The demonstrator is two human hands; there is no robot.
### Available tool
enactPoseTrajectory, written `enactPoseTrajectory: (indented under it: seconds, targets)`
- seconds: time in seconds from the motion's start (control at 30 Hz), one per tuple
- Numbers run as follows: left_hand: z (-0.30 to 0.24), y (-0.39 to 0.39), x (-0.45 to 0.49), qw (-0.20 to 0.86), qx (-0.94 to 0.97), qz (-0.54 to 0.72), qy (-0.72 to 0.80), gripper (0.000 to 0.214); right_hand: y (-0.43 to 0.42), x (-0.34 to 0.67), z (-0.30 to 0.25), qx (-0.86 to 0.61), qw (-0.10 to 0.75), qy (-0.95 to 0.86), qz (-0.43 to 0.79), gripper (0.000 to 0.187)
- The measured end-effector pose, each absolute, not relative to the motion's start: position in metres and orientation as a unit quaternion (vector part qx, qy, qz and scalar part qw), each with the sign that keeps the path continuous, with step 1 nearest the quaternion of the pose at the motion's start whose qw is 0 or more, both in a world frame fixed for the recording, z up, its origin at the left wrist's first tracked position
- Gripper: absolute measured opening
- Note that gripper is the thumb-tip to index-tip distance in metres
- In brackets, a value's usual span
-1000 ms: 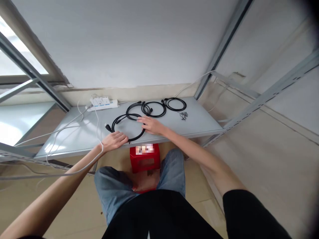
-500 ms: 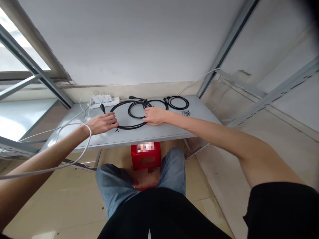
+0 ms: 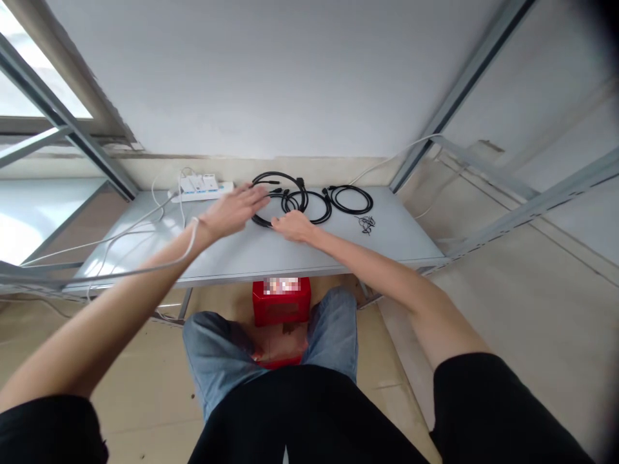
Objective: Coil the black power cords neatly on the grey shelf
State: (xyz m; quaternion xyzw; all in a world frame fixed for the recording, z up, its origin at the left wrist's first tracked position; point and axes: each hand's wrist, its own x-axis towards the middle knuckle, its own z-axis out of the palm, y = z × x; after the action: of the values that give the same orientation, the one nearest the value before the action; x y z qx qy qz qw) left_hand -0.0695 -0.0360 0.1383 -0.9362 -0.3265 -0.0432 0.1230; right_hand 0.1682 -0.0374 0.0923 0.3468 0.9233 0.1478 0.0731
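On the grey metal shelf (image 3: pixel 242 251) lie three coiled black cables. My left hand (image 3: pixel 232 209) reaches forward, fingers stretched out, to the left side of the nearest black cable coil (image 3: pixel 280 183), which is tipped up toward the wall. My right hand (image 3: pixel 293 225) rests on the shelf at that coil's lower edge, fingers curled on the cable. A second black coil (image 3: pixel 316 205) overlaps it to the right. A third black coil (image 3: pixel 355 198) lies further right.
A white power strip (image 3: pixel 200 189) with plugs sits at the shelf's back left, white cords trailing left over my left arm. A small black tie (image 3: pixel 366 223) lies right of the coils. A red stool (image 3: pixel 282 303) stands under the shelf edge, between my knees.
Both hands pushed the big coil from the shelf's front toward the back wall. It now stands tipped up by the other coils. My left hand opened and stretched forward.
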Motion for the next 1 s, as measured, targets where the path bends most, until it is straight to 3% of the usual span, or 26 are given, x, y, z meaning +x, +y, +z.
enactPoseTrajectory:
  seconds: [0.17, 0.27, 0.37, 0.57, 0.8, 1.0]
  targets:
    - [0.055, -0.052, -0.039, 0.054, -0.908, -0.099, -0.403, 0.072, -0.035, 0.154, 0.072, 0.406, 0.064, 0.907, 0.096, 0.040]
    - [0.032, -0.043, -0.038, 0.039, -0.894, -0.146, -0.421, 0.051, -0.036, 0.152, 0.062, 0.410, 0.054, 0.907, 0.074, 0.040]
    - [0.026, -0.028, -0.052, 0.030, -0.898, -0.113, -0.424, 0.041, -0.037, 0.159, 0.053, 0.414, 0.033, 0.908, 0.063, 0.043]
    - [0.021, -0.019, -0.085, 0.033, -0.894, -0.138, -0.426, 0.046, -0.031, 0.186, 0.042, 0.334, -0.005, 0.940, 0.064, 0.037]
    - [0.008, -0.049, -0.037, 0.049, -0.892, -0.193, -0.405, 0.032, -0.026, 0.179, 0.017, 0.347, -0.063, 0.934, 0.061, 0.034]
    - [0.003, -0.059, -0.035, 0.025, -0.858, -0.227, -0.460, 0.035, -0.038, 0.196, 0.006, 0.409, -0.218, 0.884, 0.064, 0.037]
